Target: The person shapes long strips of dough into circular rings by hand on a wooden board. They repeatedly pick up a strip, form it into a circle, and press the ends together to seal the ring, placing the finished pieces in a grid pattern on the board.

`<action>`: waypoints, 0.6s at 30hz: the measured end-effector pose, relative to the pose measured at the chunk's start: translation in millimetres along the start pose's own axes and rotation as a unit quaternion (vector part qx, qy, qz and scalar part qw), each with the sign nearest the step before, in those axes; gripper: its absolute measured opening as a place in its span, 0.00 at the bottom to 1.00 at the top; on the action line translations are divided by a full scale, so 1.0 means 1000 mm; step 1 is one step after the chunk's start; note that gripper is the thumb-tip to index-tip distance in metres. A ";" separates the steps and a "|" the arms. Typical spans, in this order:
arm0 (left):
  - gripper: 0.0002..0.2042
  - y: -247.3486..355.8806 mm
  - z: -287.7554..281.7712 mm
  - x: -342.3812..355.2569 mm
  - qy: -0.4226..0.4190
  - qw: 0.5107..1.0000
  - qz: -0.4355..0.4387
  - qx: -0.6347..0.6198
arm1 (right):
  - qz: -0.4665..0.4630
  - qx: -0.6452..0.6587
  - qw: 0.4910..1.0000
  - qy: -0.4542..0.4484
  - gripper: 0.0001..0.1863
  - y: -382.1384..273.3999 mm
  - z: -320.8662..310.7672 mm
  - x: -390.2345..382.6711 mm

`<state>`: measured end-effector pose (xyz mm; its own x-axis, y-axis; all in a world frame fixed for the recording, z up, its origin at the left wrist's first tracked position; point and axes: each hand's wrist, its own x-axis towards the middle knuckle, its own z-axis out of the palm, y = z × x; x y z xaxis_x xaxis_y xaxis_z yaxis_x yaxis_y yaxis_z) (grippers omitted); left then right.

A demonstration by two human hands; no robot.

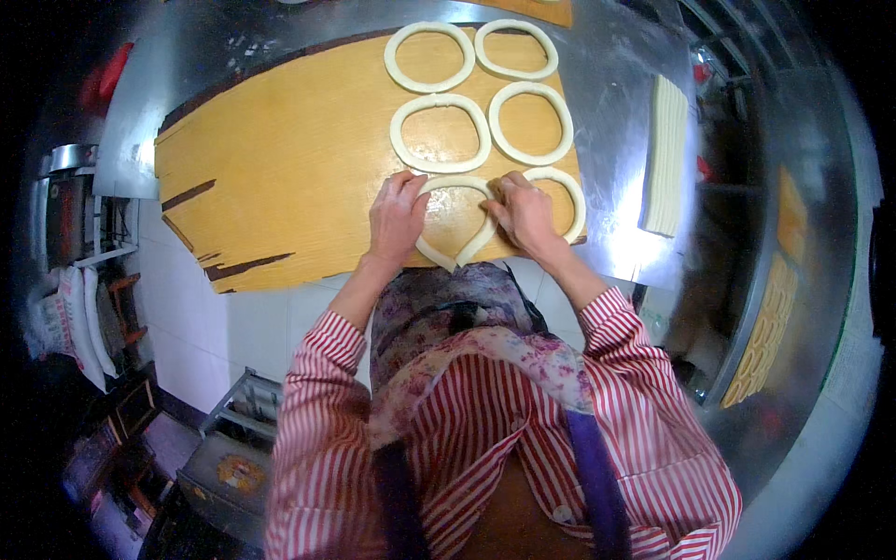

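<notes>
Dough rings lie on a worn yellow wooden board, two rows of two at the back and two more nearest me. The near middle dough ring comes to a point at the board's front edge. My left hand grips its upper left side with bent fingers. My right hand has fingers curled on the same ring's upper right side, partly over the neighbouring ring at the right.
A long ridged stack of dough strips lies on the steel table right of the board. Further right, trays of shaped pieces rest on a lower surface. Metal pots and white sacks stand at the left.
</notes>
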<state>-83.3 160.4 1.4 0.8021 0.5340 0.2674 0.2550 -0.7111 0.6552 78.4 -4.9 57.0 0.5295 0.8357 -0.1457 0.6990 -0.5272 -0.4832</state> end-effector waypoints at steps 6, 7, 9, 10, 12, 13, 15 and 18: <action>0.16 0.002 -0.029 -0.030 -0.214 0.956 0.176 -0.092 | -0.191 0.011 0.969 -0.154 0.17 -0.005 0.011 -0.040; 0.16 0.000 -0.027 -0.033 -0.216 0.955 0.189 -0.076 | -0.198 0.014 0.970 -0.138 0.16 -0.006 0.017 -0.040; 0.16 -0.008 -0.022 -0.037 -0.221 0.950 0.214 -0.043 | -0.180 -0.013 0.971 -0.157 0.16 -0.003 0.015 -0.041; 0.16 -0.008 -0.022 -0.039 -0.215 0.954 0.205 -0.045 | -0.170 -0.025 0.971 -0.166 0.16 -0.002 0.015 -0.041; 0.15 -0.007 -0.020 -0.042 -0.204 0.960 0.187 -0.048 | -0.173 -0.013 0.973 -0.154 0.15 0.005 0.016 -0.044; 0.15 -0.004 -0.021 -0.043 -0.196 0.959 0.199 -0.048 | -0.174 -0.008 0.974 -0.148 0.14 0.006 0.016 -0.046; 0.14 0.005 -0.022 -0.042 -0.180 0.957 0.221 -0.048 | -0.170 -0.017 0.975 -0.142 0.15 0.004 0.014 -0.048; 0.12 0.007 -0.015 -0.044 -0.178 0.961 0.207 -0.040 | -0.138 0.004 0.983 -0.119 0.19 -0.012 0.013 -0.053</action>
<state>-125.1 138.3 5.1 0.9634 0.0134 0.2679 -0.1563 -0.7836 0.6013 35.6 -41.0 59.8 0.1911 0.9598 -0.2054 0.7956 -0.2740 -0.5403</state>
